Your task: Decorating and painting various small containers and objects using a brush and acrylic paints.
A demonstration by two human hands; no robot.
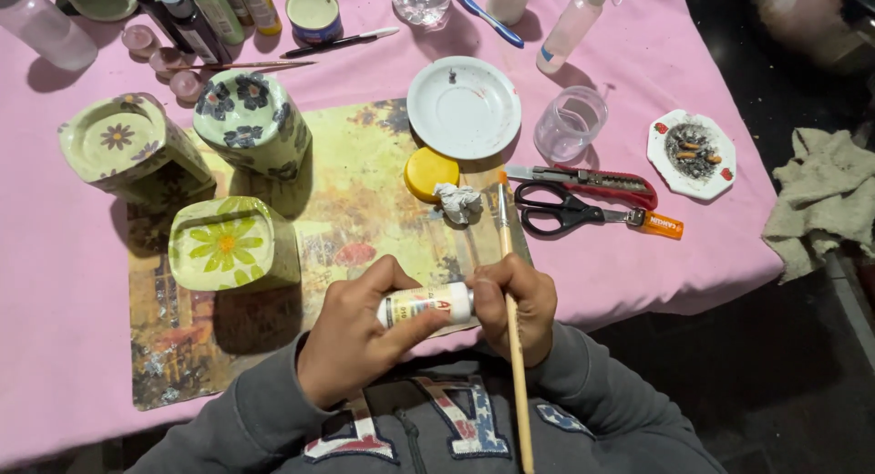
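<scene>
The small white plastic paint bottle with a printed label [425, 303] lies on its side between my two hands, low over the near edge of the worn yellowish picture mat [365, 191] on the pink tablecloth [55, 283]. My left hand [351, 333] wraps its body: the fingers are curled close around it and my thumb lies along the lower side of the label, so the grip is snug with no gap showing. My right hand [515, 305] is closed over the bottle's cap end, fingers bent tight around it, and I cannot see the cap itself under them. In that same right hand I have a long wooden-handled paintbrush [510, 283] pinned against my fingers; its orange-tipped end points away from me toward the table and its handle runs back over my grey sleeve.

Beyond my hands, on the mat, lie a crumpled scrap of white tissue [458, 201] and a round yellow lid [429, 173], touching each other. To the left stand three green pots decorated with flowers [233, 244]. A white saucer [463, 107] sits further back, with black-handled scissors [556, 210] and a red utility knife [592, 180] to the right of the brush tip.
</scene>
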